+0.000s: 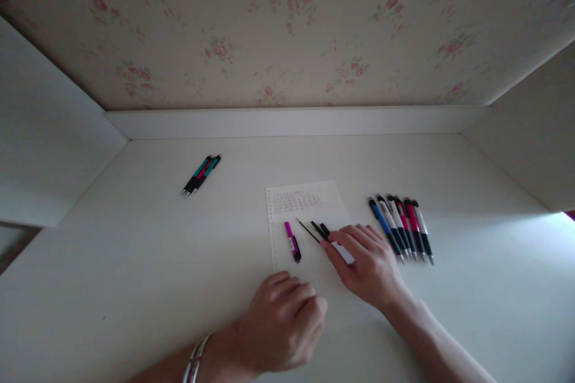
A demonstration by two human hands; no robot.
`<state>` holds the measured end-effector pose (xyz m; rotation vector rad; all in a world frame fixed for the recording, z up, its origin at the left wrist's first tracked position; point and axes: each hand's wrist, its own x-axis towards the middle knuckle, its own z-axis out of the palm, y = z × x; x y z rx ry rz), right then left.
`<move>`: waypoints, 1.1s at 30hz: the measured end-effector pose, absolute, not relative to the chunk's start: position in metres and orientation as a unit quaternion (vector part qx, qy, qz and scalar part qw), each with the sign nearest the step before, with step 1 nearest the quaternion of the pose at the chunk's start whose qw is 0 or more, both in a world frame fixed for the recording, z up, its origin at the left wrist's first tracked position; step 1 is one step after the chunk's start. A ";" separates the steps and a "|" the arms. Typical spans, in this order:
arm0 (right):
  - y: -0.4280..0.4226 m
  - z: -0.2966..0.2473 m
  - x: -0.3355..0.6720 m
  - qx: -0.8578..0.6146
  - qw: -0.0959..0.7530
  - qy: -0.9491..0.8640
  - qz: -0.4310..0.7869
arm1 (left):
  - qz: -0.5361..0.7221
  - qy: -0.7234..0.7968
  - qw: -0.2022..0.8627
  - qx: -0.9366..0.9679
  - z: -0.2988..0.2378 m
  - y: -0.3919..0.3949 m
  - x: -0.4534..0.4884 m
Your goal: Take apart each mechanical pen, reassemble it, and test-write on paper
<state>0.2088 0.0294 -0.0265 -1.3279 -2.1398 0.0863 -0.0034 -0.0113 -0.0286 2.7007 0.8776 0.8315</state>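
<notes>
My right hand (pixel 366 263) rests on a sheet of paper (pixel 309 215) with faint writing, its fingertips pinching small black pen parts (pixel 320 231), among them a thin refill. A pink and black pen piece (pixel 292 242) lies on the sheet just left of them. My left hand (pixel 283 323) lies on the table near the sheet's lower edge with its fingers curled into a loose fist; nothing shows in it. A bracelet (pixel 196 359) circles that wrist.
A row of several pens (pixel 401 228) in blue, white, pink and black lies right of the paper. Two or three teal and pink pens (pixel 201 175) lie at the far left. White panels wall the table (pixel 135 263) on three sides.
</notes>
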 end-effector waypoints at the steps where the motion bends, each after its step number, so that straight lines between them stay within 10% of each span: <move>1: 0.028 -0.026 0.207 -0.499 0.289 -0.817 0.024 | 0.296 0.317 0.069 0.898 -0.028 -0.006 -0.005; 33: 0.007 -0.033 0.171 -0.580 0.117 -0.803 -0.072 | 0.154 0.471 0.026 0.868 -0.023 0.020 0.000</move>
